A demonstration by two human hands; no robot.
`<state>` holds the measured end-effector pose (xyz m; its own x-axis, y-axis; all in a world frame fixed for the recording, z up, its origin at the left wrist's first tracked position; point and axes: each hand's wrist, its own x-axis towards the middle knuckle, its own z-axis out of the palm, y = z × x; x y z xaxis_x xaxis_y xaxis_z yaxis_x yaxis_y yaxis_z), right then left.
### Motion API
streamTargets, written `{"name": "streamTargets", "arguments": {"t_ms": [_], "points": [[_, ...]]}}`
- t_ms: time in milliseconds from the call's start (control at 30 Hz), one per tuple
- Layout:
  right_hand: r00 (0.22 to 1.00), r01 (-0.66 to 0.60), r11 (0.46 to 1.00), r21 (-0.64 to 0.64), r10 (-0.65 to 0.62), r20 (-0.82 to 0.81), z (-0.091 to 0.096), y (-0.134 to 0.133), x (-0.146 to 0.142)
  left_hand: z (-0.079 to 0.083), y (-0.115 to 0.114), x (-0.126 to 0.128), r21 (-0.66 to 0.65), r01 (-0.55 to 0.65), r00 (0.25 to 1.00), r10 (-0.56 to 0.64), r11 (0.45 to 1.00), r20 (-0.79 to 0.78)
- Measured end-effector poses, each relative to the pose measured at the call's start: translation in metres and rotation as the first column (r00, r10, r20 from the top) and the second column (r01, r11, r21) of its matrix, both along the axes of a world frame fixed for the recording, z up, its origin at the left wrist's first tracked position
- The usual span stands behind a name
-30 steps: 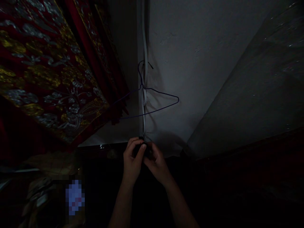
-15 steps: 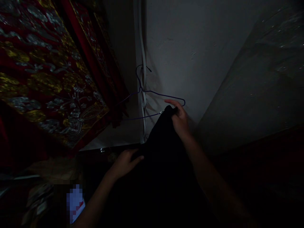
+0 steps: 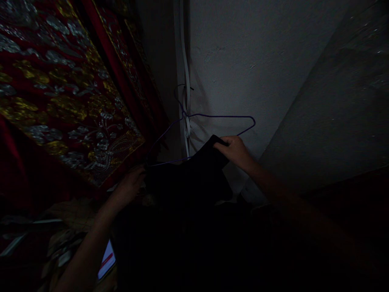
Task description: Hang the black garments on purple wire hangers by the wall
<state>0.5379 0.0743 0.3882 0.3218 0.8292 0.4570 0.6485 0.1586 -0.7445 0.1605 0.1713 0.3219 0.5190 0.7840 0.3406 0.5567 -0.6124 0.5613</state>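
Note:
A purple wire hanger [image 3: 223, 116] hangs by its hook from a white cable running down the wall. Black cloth [image 3: 188, 182], perhaps a garment, lies over the hanger's lower bar; its kind is lost in the dark. My right hand [image 3: 235, 152] pinches the cloth's upper edge between thumb and fingers, below the hanger's right end. At the hanger's left corner, my left hand [image 3: 132, 186] is closed on the cloth's other end, its fingertips dim and partly hidden.
Red fabric with gold and silver sequins [image 3: 69, 105] hangs at the left. The white cable [image 3: 186, 61] runs down a grey wall [image 3: 231, 73]. A lit phone [image 3: 106, 261] lies at the lower left among dim, unclear items.
My left hand has moved left and up to the hanger's left corner. My right hand has shifted slightly right and down. The cloth now spreads wider along the bar, and the hanger's right end has swung outward.

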Motion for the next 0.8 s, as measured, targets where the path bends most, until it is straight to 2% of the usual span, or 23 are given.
{"name": "streamTargets", "arguments": {"t_ms": [100, 167, 300, 367, 533, 667, 733, 800], "points": [[1.0, 0.022, 1.0, 0.005, -0.022, 0.005, -0.003, 0.0, -0.002, 0.023, 0.001, 0.015, 0.109, -0.091, 0.987, 0.074, 0.99, 0.145], [0.999, 0.028, 0.999, 0.018, -0.028, 0.016, -0.005, -0.001, -0.003, 0.036, -0.002, 0.024, 0.111, -0.147, 0.966, 0.119, 0.983, 0.228], [1.0, 0.012, 1.0, 0.017, -0.013, 0.011, -0.003, -0.005, -0.002, 0.053, -0.011, 0.037, 0.029, -0.105, 0.951, 0.092, 0.994, 0.294], [0.999, -0.014, 1.0, 0.001, 0.014, -0.035, -0.004, -0.006, -0.004, 0.061, -0.015, 0.043, 0.039, -0.087, 0.944, 0.07, 0.995, 0.322], [0.967, -0.146, 0.988, -0.057, 0.131, -0.218, -0.016, -0.005, -0.02, 0.086, -0.028, 0.07, 0.242, -0.104, 0.946, 0.021, 0.965, 0.324], [0.971, -0.166, 0.984, 0.059, 0.173, -0.162, -0.024, -0.006, -0.019, 0.103, -0.027, 0.091, 0.283, -0.11, 0.962, 0.031, 0.953, 0.27], [0.987, -0.105, 0.981, 0.164, 0.123, -0.102, -0.023, -0.006, -0.008, 0.106, -0.019, 0.093, 0.291, -0.103, 0.975, 0.038, 0.951, 0.221], [0.995, 0.012, 0.966, 0.258, 0.013, -0.096, -0.018, -0.003, 0.009, 0.107, -0.009, 0.089, 0.309, -0.094, 0.983, 0.039, 0.946, 0.178]]}}
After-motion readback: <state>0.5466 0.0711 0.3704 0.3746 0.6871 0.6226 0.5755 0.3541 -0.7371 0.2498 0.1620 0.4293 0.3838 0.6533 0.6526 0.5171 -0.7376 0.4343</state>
